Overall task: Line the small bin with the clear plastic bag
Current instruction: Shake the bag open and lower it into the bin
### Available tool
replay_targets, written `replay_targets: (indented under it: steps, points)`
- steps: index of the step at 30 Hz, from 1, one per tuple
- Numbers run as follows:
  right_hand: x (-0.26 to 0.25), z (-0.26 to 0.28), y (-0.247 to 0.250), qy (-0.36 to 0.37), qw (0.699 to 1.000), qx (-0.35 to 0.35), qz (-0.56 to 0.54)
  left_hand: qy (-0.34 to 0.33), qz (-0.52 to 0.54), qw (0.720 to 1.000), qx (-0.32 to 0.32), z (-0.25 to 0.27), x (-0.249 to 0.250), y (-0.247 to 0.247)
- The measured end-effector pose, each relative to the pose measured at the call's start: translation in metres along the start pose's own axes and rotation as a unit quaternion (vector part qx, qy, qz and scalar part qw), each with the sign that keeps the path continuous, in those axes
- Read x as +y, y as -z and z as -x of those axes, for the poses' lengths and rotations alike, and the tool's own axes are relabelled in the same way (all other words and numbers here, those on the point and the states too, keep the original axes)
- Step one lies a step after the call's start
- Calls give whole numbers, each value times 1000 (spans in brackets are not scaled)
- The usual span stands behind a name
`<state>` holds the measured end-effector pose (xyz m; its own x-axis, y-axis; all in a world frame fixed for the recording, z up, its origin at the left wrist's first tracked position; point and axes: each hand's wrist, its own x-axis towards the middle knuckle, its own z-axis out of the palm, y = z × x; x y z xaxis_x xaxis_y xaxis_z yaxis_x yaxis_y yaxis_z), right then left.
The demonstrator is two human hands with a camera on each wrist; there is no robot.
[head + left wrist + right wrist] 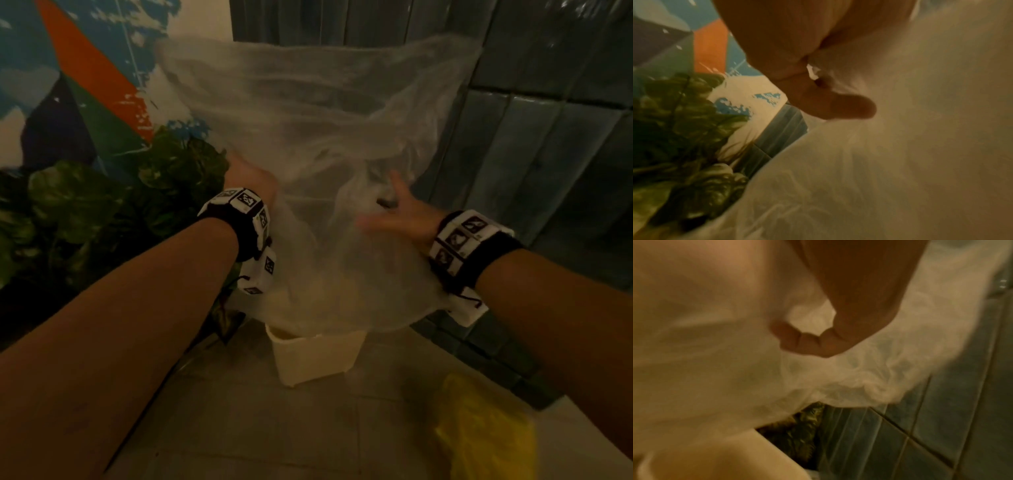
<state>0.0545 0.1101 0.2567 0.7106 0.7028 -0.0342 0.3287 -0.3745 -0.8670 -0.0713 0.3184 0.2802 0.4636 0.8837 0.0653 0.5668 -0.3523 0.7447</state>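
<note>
The clear plastic bag (308,120) billows wide and tall in front of me, held up in the air by both hands. My left hand (251,178) grips the bag's left edge; in the left wrist view the film (900,146) is pinched between thumb and fingers (838,105). My right hand (397,212) holds the right side, and the right wrist view shows its curled fingers (807,340) bunching the plastic (715,353). The small cream bin (315,356) stands upright on the floor right under the bag's hanging bottom, its rim partly covered. The bin (735,459) also shows below the right hand.
A leafy green plant (102,212) crowds the left side, close to the bin. A blue-green tiled wall (548,137) rises behind and to the right. A yellow bag (479,428) lies on the floor at the lower right. A painted wall (85,85) stands at the back left.
</note>
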Motion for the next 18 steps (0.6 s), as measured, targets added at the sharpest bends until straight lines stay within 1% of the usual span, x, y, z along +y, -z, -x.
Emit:
replay_targets:
  steps: [1,2,3,4,5,7,9,10,12,14,15,16,17,18]
  points:
    - [4,-4,-6,-12,998,15,59,13,53,998,7,3,4,-5]
    - [4,-7,-10,-18,990,32,134,22,106,994,-4,-1,4,-15]
    - [5,-10,-13,-12,979,60,193,8,141,990,-32,7,7,-16]
    - [7,-15,-13,-6,969,94,229,-8,179,983,-49,11,7,-17]
    - [5,-16,-13,0,962,134,239,-24,193,979,-58,13,6,-17]
    - [5,-20,-12,-6,958,205,200,-46,222,971,-72,15,3,-16]
    - [2,-21,-9,-5,947,251,199,-72,242,963,-97,17,0,-13]
    - [0,-20,-8,-3,944,265,199,-86,257,955,-118,18,-4,-14]
    - [-2,-20,-3,7,942,281,185,-105,312,931,-159,22,-15,-12]
    - [-1,-19,0,12,944,288,163,-123,348,912,-180,17,-31,-14]
    - [1,-19,1,13,944,289,157,-136,350,910,-176,11,-44,-18]
    - [5,-20,2,19,945,285,159,-139,333,916,-174,7,-55,-22]
    - [7,-21,1,22,945,281,164,-133,303,927,-177,2,-68,-28]
    - [12,-23,1,23,947,274,166,-109,257,940,-196,-2,-80,-36]
